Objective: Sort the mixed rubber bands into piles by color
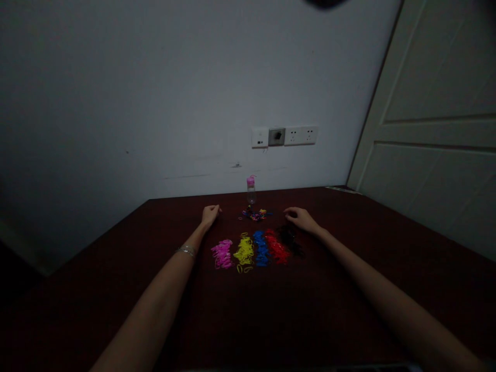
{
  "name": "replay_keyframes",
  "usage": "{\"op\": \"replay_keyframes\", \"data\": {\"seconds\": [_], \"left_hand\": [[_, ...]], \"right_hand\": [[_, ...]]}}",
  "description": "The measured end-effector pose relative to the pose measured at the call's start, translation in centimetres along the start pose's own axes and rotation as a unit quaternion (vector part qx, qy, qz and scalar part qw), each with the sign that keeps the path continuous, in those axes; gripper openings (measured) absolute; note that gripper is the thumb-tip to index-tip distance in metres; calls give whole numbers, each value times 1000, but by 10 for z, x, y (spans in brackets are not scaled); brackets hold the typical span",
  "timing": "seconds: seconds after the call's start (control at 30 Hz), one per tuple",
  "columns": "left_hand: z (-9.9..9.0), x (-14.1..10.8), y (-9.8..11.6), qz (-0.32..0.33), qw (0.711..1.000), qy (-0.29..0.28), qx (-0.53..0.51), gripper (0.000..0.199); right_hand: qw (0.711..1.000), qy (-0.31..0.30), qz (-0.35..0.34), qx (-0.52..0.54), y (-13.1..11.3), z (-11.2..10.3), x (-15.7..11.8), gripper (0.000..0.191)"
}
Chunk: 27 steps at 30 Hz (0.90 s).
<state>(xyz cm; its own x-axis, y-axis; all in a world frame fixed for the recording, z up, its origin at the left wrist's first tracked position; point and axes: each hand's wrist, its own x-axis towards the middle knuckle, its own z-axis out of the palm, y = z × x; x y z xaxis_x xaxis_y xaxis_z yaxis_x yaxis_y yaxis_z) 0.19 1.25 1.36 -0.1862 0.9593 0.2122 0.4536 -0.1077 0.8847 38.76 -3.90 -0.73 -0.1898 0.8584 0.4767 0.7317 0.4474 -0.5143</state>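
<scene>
My left hand (pixel 211 214) rests on the table left of a small mixed heap of coloured rubber bands (pixel 256 214); its fingers are curled closed, and nothing shows in them. On the heap's other side lies my right hand (pixel 302 219), fingers bent with a small gap at the thumb, holding nothing visible. Nearer to me, sorted piles form a row: pink rubber bands (pixel 223 254), yellow rubber bands (pixel 244 251), blue rubber bands (pixel 261 250), red rubber bands (pixel 276 248) and black rubber bands (pixel 290 239). The black pile sits just below my right hand.
A clear bottle with a pink lid (pixel 251 191) stands upright behind the mixed heap. The dark red table (pixel 248 315) reaches back to a pale wall with sockets (pixel 301 136). A light panelled door (pixel 430 155) is on the right. The room is dim.
</scene>
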Motion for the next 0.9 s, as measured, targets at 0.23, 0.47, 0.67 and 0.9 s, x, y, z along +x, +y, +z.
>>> {"op": "replay_keyframes", "data": {"seconds": [0.23, 0.47, 0.67, 0.9], "left_hand": [[0, -6, -2, 33, 999, 16, 33, 30], [2, -5, -5, 59, 995, 20, 78, 31], [3, -7, -4, 62, 995, 18, 78, 31], [3, -10, -1, 54, 995, 20, 80, 29]], "right_hand": [[999, -43, -18, 23, -19, 22, 32, 38], [997, -73, -8, -26, -17, 35, 51, 42], [996, -69, -12, -61, -17, 36, 51, 35], [997, -63, -8, -45, -15, 37, 50, 39]]}}
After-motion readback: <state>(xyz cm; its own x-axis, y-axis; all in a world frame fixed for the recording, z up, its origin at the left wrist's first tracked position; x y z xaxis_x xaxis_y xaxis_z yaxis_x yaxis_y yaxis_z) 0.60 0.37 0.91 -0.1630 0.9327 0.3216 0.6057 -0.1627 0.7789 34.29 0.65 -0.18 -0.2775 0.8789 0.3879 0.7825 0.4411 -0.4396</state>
